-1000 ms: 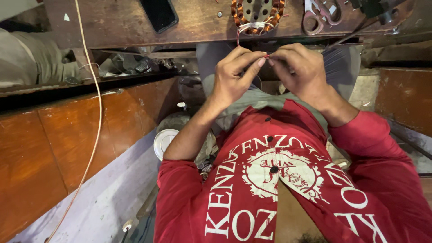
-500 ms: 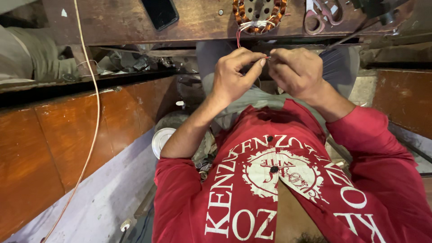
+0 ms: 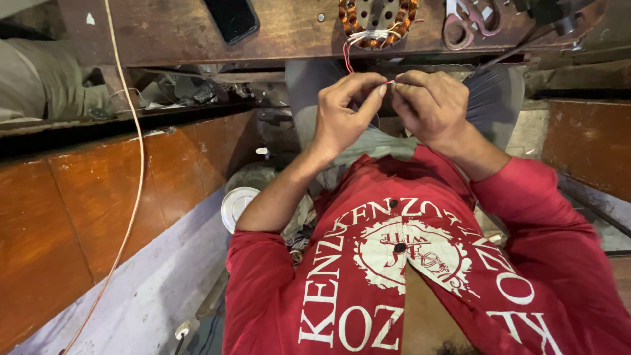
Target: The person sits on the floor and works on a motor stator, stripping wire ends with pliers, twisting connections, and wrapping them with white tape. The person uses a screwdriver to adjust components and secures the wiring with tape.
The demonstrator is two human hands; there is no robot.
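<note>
My left hand (image 3: 345,112) and my right hand (image 3: 430,105) meet in front of my chest, fingertips pinched together on thin red and white wire leads (image 3: 389,82). The leads run up to a round motor stator with copper windings (image 3: 378,20) lying on the wooden bench (image 3: 296,29). Both hands sit just below the bench edge, above my grey trousers. My red printed shirt fills the lower view.
A black phone (image 3: 231,18) lies on the bench at the left and scissors (image 3: 468,20) at the right. A thin copper wire (image 3: 128,177) hangs down across brown wooden panels. A round white lid (image 3: 235,207) lies near my left elbow. Clutter fills the shelf under the bench.
My hands have stayed pinched on the wire leads, shifting only slightly while the fingers work at the ends.
</note>
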